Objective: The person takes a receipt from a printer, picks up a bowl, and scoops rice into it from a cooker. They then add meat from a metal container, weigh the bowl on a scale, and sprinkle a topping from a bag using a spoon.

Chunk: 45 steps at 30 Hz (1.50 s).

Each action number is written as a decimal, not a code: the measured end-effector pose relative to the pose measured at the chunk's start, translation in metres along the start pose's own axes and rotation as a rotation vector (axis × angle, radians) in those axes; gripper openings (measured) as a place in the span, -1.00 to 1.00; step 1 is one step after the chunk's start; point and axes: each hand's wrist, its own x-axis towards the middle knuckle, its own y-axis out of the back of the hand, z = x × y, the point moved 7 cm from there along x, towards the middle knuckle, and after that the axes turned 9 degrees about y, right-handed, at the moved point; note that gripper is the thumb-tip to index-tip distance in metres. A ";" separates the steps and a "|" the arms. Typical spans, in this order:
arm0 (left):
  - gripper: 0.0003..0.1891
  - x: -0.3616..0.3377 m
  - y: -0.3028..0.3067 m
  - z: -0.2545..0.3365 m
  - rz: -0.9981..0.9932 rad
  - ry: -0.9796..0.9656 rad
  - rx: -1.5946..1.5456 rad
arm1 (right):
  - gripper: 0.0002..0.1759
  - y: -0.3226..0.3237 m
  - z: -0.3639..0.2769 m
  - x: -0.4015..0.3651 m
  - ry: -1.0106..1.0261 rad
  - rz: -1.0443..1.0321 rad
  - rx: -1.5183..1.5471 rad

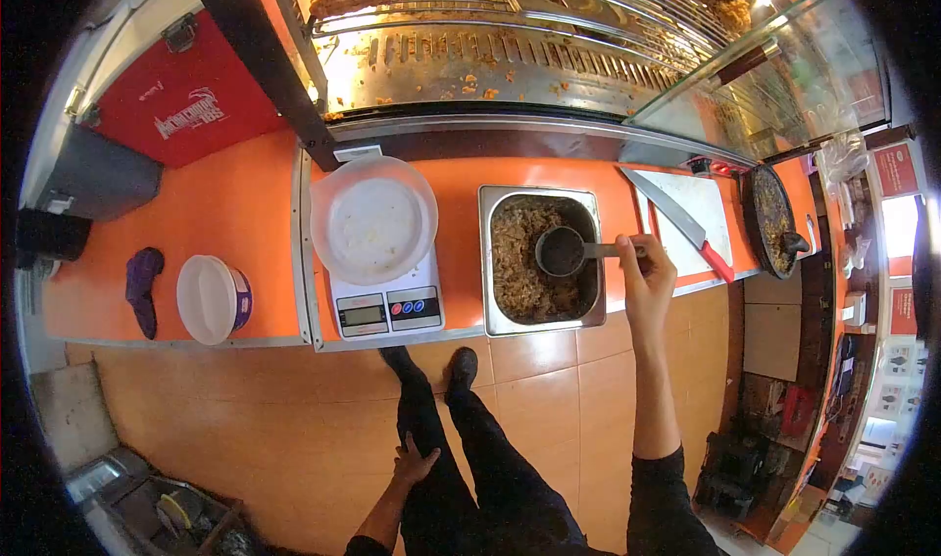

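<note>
Orange counter bears a steel pan of brown mix. Left hand, at its seven o'clock: loose, seemingly empty. Right hand, at three, pinches the measuring cup by its handle over the mix; I'd keep it level.

We see an orange counter, mottled brown food in a silver pan, and a grey scoop. Leftward, our white scale has blue and red buttons; the far box is red with white lettering. Rightward, we have a red-handled knife and whitish board. The left cloth looks dark purple, perhaps black.
</note>
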 end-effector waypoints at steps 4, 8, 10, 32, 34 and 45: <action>0.19 -0.001 0.003 0.002 0.003 -0.004 0.020 | -0.83 -0.001 -0.057 0.005 0.540 0.230 -0.689; 0.18 0.006 0.003 0.001 0.024 -0.031 0.020 | -0.84 -0.045 -0.074 0.008 0.631 0.000 -0.527; 0.17 0.004 0.005 0.002 0.035 0.000 0.040 | -0.86 -0.079 -0.081 0.006 0.716 -0.239 -0.509; 0.22 -0.004 0.013 0.004 -0.017 -0.021 -0.026 | -0.82 -0.124 -0.064 0.010 0.693 -0.450 -0.832; 0.21 -0.005 0.012 0.004 -0.020 -0.024 -0.014 | -0.87 -0.127 -0.064 0.010 0.725 -0.423 -0.819; 0.16 0.002 0.013 0.002 0.027 0.012 0.030 | -0.88 -0.118 -0.075 0.020 0.710 -0.391 -0.702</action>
